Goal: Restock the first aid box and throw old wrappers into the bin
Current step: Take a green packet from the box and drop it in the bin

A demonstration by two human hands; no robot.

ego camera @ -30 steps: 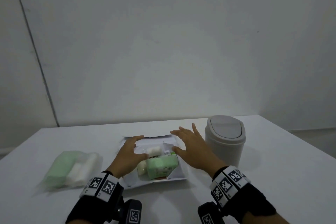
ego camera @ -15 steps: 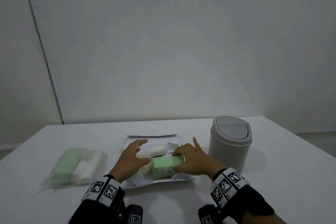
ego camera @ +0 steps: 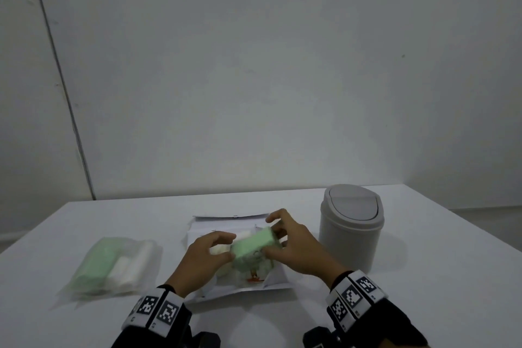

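An open white first aid box (ego camera: pixel 223 223) lies on the table in front of me. Above it I hold a light green packet (ego camera: pixel 254 246), tilted, between both hands. My right hand (ego camera: pixel 296 248) grips its right end and my left hand (ego camera: pixel 203 254) touches its left end with thumb and fingers. White rolls (ego camera: pixel 219 248) and other items lie in the box, partly hidden by my hands. A grey bin (ego camera: pixel 350 229) with a swing lid stands to the right of the box.
A clear plastic bag (ego camera: pixel 113 265) with green and white supplies lies on the white table (ego camera: pixel 437 263) to the left of the box. A plain wall rises behind the table's far edge.
My right hand closed on the green packet and lifted it out of the box. My left hand came up to its left end.
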